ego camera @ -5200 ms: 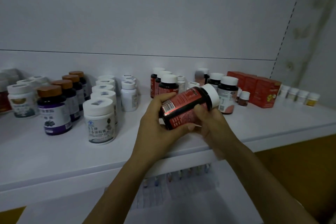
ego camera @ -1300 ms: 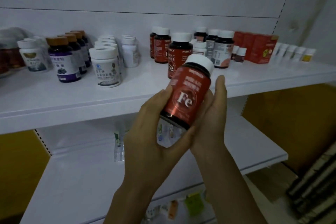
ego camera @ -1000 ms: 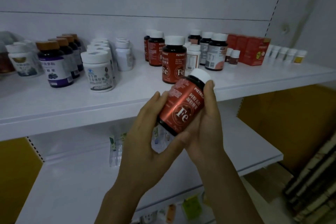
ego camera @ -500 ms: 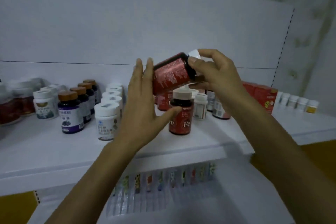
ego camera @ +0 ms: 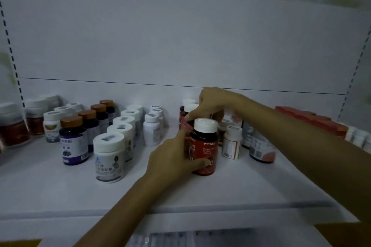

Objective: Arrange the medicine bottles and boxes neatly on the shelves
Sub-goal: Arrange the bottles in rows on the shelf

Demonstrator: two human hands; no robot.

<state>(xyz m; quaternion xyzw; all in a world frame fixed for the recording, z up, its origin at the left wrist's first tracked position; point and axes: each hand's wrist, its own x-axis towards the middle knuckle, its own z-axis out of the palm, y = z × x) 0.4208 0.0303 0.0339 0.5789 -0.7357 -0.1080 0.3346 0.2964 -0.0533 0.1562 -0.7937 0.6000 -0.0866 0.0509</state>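
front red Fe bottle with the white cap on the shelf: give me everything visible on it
The dark bottle with a red label and white screw cap stands upright near the front of the white shelf, first in a row of similar red bottles. It looks like glossy dark plastic or glass; the label reads PIETRICK, with part of a large "e" below. The cap is on. The left hand wraps its left side, thumb across the lower label. The right hand reaches over it to a bottle behind, without clearly touching it.

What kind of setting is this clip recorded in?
Most likely a pharmacy or health-supplement shop display. A white shelf with slotted side rails carries rows of supplement bottles grouped by kind, plus red boxes to the right. Both hands are at the red-labelled bottles.
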